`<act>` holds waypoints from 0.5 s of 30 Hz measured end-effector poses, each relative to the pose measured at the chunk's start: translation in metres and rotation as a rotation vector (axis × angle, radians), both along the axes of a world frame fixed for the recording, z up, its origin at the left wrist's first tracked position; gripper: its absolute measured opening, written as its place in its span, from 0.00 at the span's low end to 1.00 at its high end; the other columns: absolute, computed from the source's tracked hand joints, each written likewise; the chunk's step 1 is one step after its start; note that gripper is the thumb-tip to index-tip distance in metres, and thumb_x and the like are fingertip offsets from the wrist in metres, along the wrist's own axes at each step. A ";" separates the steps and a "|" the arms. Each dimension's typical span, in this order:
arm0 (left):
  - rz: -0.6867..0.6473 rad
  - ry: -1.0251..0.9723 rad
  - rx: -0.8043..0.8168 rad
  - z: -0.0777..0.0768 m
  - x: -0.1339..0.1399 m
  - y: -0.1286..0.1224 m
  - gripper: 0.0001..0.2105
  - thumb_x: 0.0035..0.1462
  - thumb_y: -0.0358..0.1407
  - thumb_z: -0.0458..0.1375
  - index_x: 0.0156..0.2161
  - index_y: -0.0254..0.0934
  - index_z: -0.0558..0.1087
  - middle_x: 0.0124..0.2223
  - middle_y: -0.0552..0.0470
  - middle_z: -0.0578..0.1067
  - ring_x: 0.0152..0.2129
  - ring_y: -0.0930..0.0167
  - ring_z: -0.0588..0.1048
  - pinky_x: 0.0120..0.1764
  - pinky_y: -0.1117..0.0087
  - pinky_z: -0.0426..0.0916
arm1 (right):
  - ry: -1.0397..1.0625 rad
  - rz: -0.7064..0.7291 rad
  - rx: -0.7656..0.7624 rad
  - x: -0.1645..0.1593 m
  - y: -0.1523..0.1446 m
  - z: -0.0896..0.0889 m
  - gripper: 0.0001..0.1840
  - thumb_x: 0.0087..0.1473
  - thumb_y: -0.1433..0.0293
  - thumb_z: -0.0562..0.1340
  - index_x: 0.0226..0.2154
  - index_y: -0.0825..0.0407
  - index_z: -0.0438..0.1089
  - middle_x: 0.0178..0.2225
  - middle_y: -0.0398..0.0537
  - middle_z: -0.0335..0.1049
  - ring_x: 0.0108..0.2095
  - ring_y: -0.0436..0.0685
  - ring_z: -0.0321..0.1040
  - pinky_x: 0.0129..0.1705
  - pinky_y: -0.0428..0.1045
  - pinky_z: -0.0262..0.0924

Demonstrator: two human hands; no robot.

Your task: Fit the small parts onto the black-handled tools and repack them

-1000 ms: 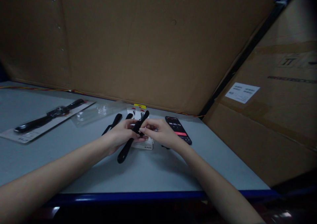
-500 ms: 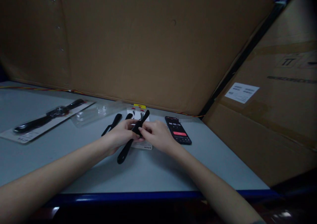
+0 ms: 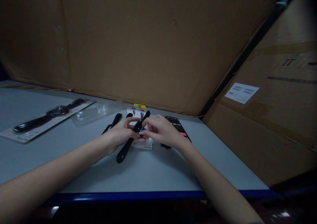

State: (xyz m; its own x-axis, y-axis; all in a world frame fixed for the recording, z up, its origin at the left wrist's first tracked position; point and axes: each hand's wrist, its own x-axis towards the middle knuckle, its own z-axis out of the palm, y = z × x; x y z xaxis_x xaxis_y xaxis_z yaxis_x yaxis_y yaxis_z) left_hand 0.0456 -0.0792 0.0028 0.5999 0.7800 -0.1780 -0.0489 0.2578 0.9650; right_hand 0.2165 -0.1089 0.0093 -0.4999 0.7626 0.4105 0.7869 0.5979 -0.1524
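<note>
A long black two-handled tool [image 3: 125, 150], which looks like a spokeshave, is held aslant above the table. My left hand [image 3: 123, 130] grips its middle from the left, thumb and fingers closed around it. From the right, the fingertips of my right hand [image 3: 159, 130] pinch at the same middle part, where a small bright metal piece [image 3: 139, 130] shows. The fingers hide most of this part. A small dark piece [image 3: 165, 146] peeks out below my right hand; I cannot tell whether it is held. Beneath the tool lies a printed card [image 3: 145, 145] with a yellow top.
More black handles [image 3: 115, 120] lie behind my left hand. A similar black tool in packaging [image 3: 59, 111] rests at the left, beside a clear plastic shell [image 3: 101, 110]. A phone [image 3: 178, 125] showing a timer lies right. Cardboard [image 3: 148, 46] walls the back, a carton [image 3: 267, 125] the right.
My right hand has shifted slightly right, now covering part of the phone. Its fingers have opened a little around the tool's middle, uncovering the metal piece. The tool has barely moved.
</note>
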 end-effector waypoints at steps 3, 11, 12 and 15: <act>-0.021 -0.010 -0.001 0.000 0.001 -0.002 0.32 0.37 0.17 0.56 0.51 0.35 0.58 0.37 0.48 0.72 0.29 0.69 0.76 0.40 0.65 0.69 | -0.073 -0.001 0.029 -0.004 0.001 -0.005 0.10 0.54 0.66 0.53 0.25 0.53 0.62 0.21 0.40 0.63 0.24 0.47 0.56 0.33 0.46 0.45; 0.010 -0.051 0.070 -0.006 0.002 0.000 0.32 0.37 0.17 0.57 0.50 0.37 0.58 0.41 0.48 0.72 0.30 0.72 0.75 0.39 0.67 0.69 | 0.155 -0.314 -0.023 -0.022 0.002 -0.020 0.16 0.53 0.68 0.51 0.17 0.54 0.62 0.16 0.42 0.60 0.19 0.48 0.53 0.24 0.46 0.41; 0.011 -0.051 0.068 -0.005 0.002 0.000 0.31 0.37 0.17 0.57 0.50 0.36 0.58 0.41 0.48 0.72 0.30 0.72 0.75 0.39 0.67 0.68 | 0.207 -0.301 -0.075 -0.021 0.002 -0.020 0.18 0.54 0.67 0.50 0.16 0.54 0.61 0.16 0.42 0.60 0.19 0.48 0.54 0.23 0.45 0.41; 0.014 -0.037 0.067 -0.003 0.001 0.001 0.30 0.37 0.18 0.59 0.49 0.36 0.59 0.39 0.48 0.73 0.31 0.71 0.75 0.41 0.65 0.68 | 0.267 -0.230 -0.104 -0.016 0.002 -0.015 0.18 0.55 0.64 0.49 0.18 0.53 0.62 0.17 0.41 0.61 0.20 0.47 0.56 0.25 0.45 0.44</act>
